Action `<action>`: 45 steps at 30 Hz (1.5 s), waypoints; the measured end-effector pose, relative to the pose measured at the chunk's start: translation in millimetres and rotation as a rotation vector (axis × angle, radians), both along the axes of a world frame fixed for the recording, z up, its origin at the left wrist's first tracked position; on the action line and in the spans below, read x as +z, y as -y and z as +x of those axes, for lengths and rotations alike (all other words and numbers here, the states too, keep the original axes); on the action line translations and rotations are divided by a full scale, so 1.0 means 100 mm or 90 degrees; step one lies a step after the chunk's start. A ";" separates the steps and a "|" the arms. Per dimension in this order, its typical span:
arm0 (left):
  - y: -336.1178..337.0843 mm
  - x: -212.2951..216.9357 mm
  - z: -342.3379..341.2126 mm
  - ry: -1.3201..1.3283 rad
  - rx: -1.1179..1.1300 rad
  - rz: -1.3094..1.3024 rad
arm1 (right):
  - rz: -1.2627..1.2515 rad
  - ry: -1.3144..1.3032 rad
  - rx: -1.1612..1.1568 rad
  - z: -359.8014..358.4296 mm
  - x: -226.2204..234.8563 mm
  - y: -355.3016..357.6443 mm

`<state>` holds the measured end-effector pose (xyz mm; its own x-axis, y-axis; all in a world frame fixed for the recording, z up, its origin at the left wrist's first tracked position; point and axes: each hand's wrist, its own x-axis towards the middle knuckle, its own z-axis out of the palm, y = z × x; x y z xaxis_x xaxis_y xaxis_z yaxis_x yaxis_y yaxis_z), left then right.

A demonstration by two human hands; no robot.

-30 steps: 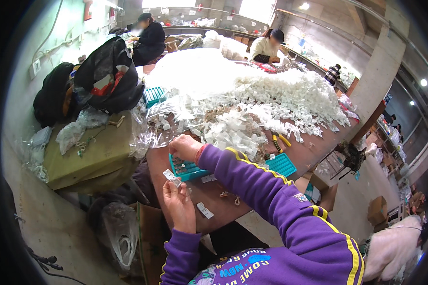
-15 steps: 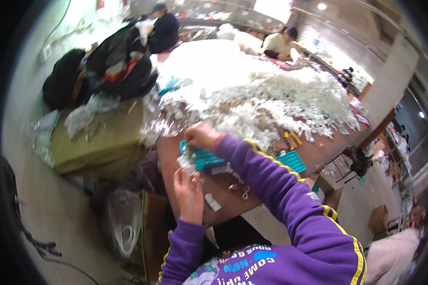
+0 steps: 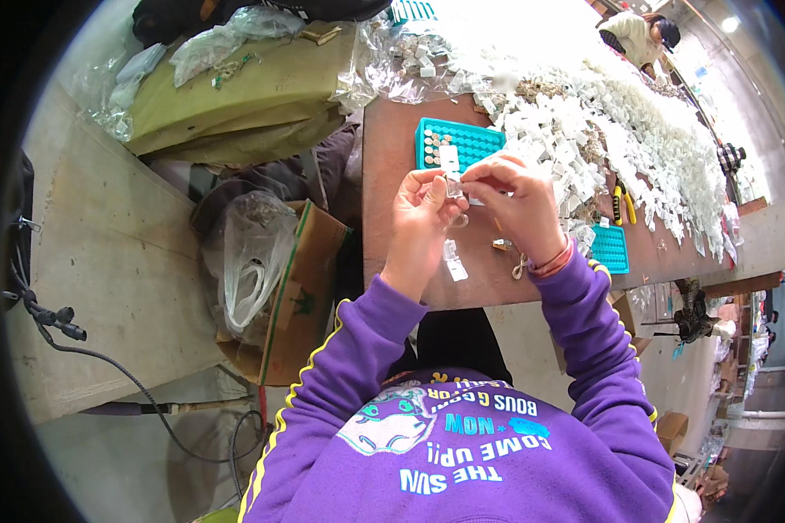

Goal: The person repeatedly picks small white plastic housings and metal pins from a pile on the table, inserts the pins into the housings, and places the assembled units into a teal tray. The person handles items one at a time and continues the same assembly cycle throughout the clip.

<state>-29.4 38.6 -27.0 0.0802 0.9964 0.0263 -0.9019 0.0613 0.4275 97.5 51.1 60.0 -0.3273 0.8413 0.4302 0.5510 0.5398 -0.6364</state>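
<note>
Close together over the near side of the brown table, my left hand (image 3: 421, 225) and my right hand (image 3: 521, 193) both pinch a small clear-and-white card (image 3: 453, 186) between thumb and fingertips. Anything fastened to the card is too small to make out. Just beyond my fingers lies a teal compartment tray (image 3: 480, 138); several small round pieces (image 3: 433, 146) fill its left side. A white card (image 3: 449, 159) shows in front of it. Below my hands, another white card (image 3: 453, 260) and a thin looped piece (image 3: 520, 266) rest on the table.
White cards in a large heap (image 3: 576, 131) cover the table's far and right parts. Yellow-and-black pliers (image 3: 624, 205) and a second teal tray (image 3: 610, 250) lie at right. A cardboard box (image 3: 296, 296) with a plastic bag stands left. Another person (image 3: 638, 39) sits at the far right.
My right hand has drawn back from the teal tray and now meets my left hand at the card. The view has tilted down and shifted.
</note>
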 end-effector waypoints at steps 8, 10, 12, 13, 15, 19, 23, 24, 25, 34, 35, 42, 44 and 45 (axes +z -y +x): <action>0.03 0.00 0.02 -0.103 0.035 0.039 | 0.178 0.101 -0.009 -0.06 -0.09 0.05; 0.03 0.01 0.02 -0.106 0.039 0.039 | 0.121 0.123 0.037 0.02 -0.03 0.01; 0.05 0.02 0.02 -0.110 0.015 0.013 | 0.170 0.173 0.061 0.08 0.01 0.04; 0.04 0.03 0.02 -0.144 0.005 0.003 | 0.176 0.185 0.064 0.08 0.02 0.02; 0.03 0.04 0.01 -0.130 -0.013 0.017 | 0.174 0.183 0.048 0.09 0.04 0.05; 0.04 0.06 0.01 -0.127 -0.012 0.014 | 0.188 0.080 0.043 0.09 0.03 0.04; 0.05 0.06 -0.02 -0.110 -0.045 0.027 | 0.124 0.033 0.084 0.08 -0.01 -0.06; 0.04 0.07 -0.02 -0.121 -0.044 0.011 | 0.094 0.020 0.086 0.09 -0.01 -0.08; 0.05 0.08 -0.03 -0.117 -0.041 -0.004 | 0.089 0.014 0.092 0.09 -0.01 -0.09; 0.02 -0.04 -0.05 0.024 -0.029 -0.039 | 0.337 0.138 0.061 -0.07 -0.19 0.06; 0.03 -0.05 -0.04 0.033 -0.014 -0.048 | 0.312 0.141 0.066 -0.07 -0.20 0.05; 0.03 0.05 -0.02 0.024 0.067 -0.133 | 0.030 0.041 -0.086 0.12 -0.20 -0.63; 0.02 0.06 -0.01 0.018 0.064 -0.121 | 0.082 0.122 -0.057 0.11 -0.37 -0.83; 0.02 0.05 0.00 0.009 0.072 -0.123 | 0.119 0.171 -0.046 0.10 -0.46 -0.90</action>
